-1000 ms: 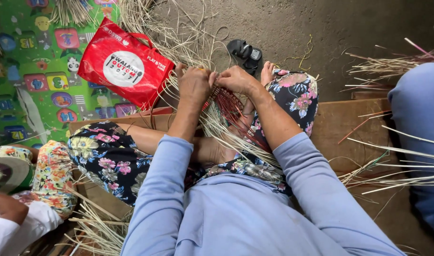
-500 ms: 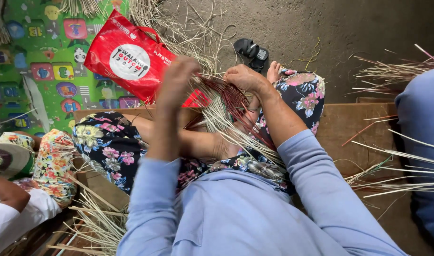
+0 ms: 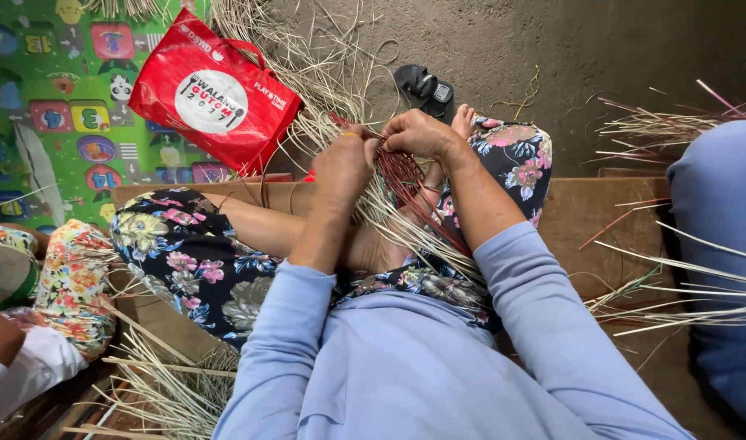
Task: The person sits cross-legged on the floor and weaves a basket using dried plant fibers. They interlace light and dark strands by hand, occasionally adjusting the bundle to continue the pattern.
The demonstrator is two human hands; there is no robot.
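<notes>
- Bare concrete floor (image 3: 601, 49) fills the background, with a low wooden bench (image 3: 601, 220) across it on which the person sits, legs folded in floral trousers (image 3: 194, 253).
- Woven strips (image 3: 401, 175): pale and dark red straw-like strands, partly interlaced, held over the lap just above the knee; kept close to the body, it seems, so both hands can reach the crossing point.
- Left hand (image 3: 344, 163): clenched on the pale strands at the near edge of the weave, apparently pinning them flat.
- Right hand (image 3: 418, 134): fingers curled over the top of the red strands, pinching them; which single strand it grips cannot be told.
- Loose straw (image 3: 324, 73): a long bundle trailing from the work out over the floor, lying within reach as stock.
- Red bag (image 3: 214, 102): glossy, with handles, lying tilted beside the straw, half on a green play mat (image 3: 55, 122).
- Black sandal (image 3: 426, 85): on the floor just past the person's bare toes.
- More straw (image 3: 682, 285): stalks spread at the right, next to another person's blue-clad leg (image 3: 723, 244).
- Second co-worker's sleeve (image 3: 23, 367) in white, at the lower left, near a floral cloth (image 3: 72, 277).
</notes>
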